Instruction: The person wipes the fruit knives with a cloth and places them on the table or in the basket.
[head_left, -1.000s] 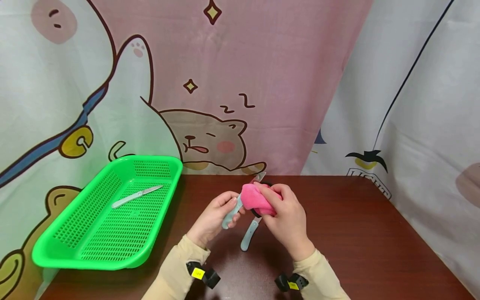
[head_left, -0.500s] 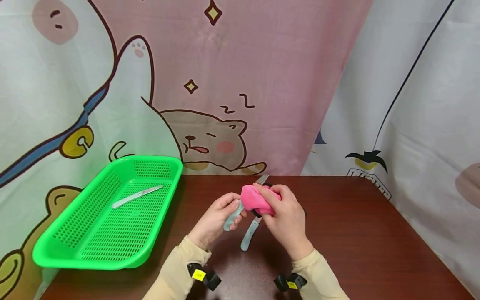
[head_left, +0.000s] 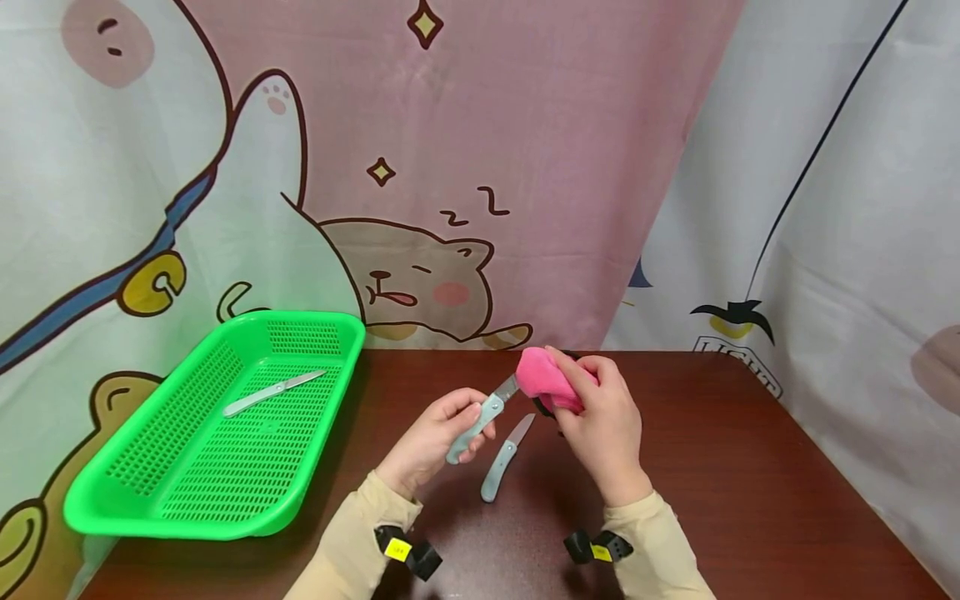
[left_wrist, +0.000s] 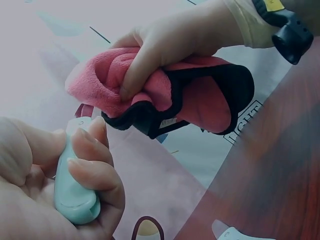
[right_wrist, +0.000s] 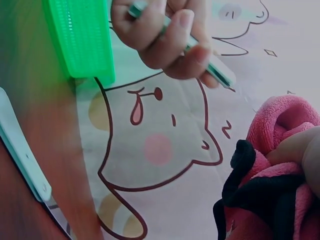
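My left hand (head_left: 438, 433) grips the pale mint handle of an unfolded folding knife (head_left: 480, 425), its blade tilted up to the right. In the left wrist view the fingers wrap round that handle (left_wrist: 75, 185). My right hand (head_left: 603, 421) pinches a bunched pink cloth with black edging (head_left: 546, 375), right at the blade's tip. The cloth (left_wrist: 200, 95) hangs in loose folds in the left wrist view. Below both hands, a second folding knife (head_left: 500, 468) of the same kind lies unfolded on the table.
A green plastic basket (head_left: 300, 492) with slotted sides stands at the left of the dark brown table (head_left: 712, 500). Inside it lies another unfolded knife (head_left: 258, 398). A printed curtain (head_left: 562, 167) hangs along the table's back edge.
My right hand has moved right and slightly up with the cloth, off the blade, which now shows. The left hand keeps its hold on the knife nearly in place.
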